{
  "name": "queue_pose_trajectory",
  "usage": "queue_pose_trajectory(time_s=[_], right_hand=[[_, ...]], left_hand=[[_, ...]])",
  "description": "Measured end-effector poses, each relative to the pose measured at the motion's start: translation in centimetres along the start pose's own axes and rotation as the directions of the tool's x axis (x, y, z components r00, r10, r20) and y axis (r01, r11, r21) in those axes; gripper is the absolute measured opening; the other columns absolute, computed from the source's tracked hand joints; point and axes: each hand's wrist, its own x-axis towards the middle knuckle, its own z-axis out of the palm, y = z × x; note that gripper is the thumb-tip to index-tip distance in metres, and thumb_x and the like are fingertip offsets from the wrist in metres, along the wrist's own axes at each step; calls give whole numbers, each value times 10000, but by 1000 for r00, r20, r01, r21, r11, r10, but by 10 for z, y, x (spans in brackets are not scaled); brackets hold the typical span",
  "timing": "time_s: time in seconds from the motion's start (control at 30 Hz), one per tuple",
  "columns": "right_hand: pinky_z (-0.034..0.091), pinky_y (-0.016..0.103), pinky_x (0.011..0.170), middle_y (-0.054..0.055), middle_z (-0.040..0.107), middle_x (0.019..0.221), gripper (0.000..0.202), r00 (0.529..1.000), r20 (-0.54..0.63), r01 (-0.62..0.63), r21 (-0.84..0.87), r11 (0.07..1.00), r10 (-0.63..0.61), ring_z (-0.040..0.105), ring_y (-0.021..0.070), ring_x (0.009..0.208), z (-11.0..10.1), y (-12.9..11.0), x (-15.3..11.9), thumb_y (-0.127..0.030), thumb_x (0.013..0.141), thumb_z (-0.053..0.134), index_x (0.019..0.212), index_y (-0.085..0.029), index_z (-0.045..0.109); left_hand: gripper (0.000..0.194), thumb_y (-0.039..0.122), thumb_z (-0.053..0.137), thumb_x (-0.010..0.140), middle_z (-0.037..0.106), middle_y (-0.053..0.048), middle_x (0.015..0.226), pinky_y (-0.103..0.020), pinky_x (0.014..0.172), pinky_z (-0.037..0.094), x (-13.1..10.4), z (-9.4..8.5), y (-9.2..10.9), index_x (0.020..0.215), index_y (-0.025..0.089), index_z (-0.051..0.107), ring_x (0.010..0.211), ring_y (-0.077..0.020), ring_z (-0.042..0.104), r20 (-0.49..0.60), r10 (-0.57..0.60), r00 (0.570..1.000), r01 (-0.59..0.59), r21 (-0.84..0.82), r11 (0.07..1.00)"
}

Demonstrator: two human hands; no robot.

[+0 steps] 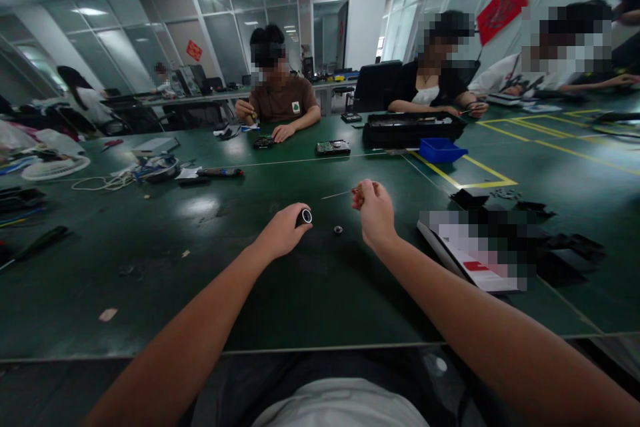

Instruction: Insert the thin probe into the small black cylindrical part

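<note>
My left hand (287, 230) is closed round a dark cylindrical part (305, 217) whose round end has a pale ring and faces me. To its right my right hand (374, 207) pinches a thin metal rod (336, 195), which points left above the green table (280, 307). Something reddish shows at my right fingertips, too small to name. A small round metallic piece (339, 229) lies on the table between my hands, touched by neither.
A blue tray (443, 150) and a long black case (414, 130) stand beyond my right hand. A pale booklet-like item (470, 257) lies right of my forearm. Tools and cables lie at the left. Across the table a person in brown (287, 97) handles parts.
</note>
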Motion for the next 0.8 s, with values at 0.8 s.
queue_pose_trajectory(time_s=[0.8], right_hand=[[456,313,654,-11,607,751,241,981,13,191,-14,981,-191,563,143,666,-1,-1,-2,-465,930,531,910,-232,592]], left_hand=[[269,384,543,921,691,-80,1017,-346,741,465,24,16,29,1101,205,632,886,-233,642,216,80,973,-104,104,989]])
